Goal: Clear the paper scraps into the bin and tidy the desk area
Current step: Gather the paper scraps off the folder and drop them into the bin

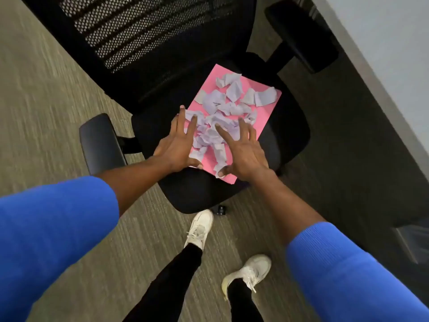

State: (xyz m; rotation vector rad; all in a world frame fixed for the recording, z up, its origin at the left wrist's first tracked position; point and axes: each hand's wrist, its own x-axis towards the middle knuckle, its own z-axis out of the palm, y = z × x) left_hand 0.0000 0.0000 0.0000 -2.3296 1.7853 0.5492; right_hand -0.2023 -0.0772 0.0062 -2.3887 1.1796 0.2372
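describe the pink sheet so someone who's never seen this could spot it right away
Find the black mesh-backed office chair standing on the carpet. On its dark seat cushion lies the pink sheet, flat, with a heap of torn pale lilac paper scraps on top and both hands at its near end. It is the only bright pink thing there.

**Count of things in view**

One black office chair (176, 66) with two armrests (102, 142), at 12 o'clock. One pink sheet (262, 112) on its seat. Paper scraps (222, 117): a heap too tangled to count, roughly twenty. Two hands: left (178, 142), right (246, 152). Two white shoes (200, 226) at 6 o'clock.
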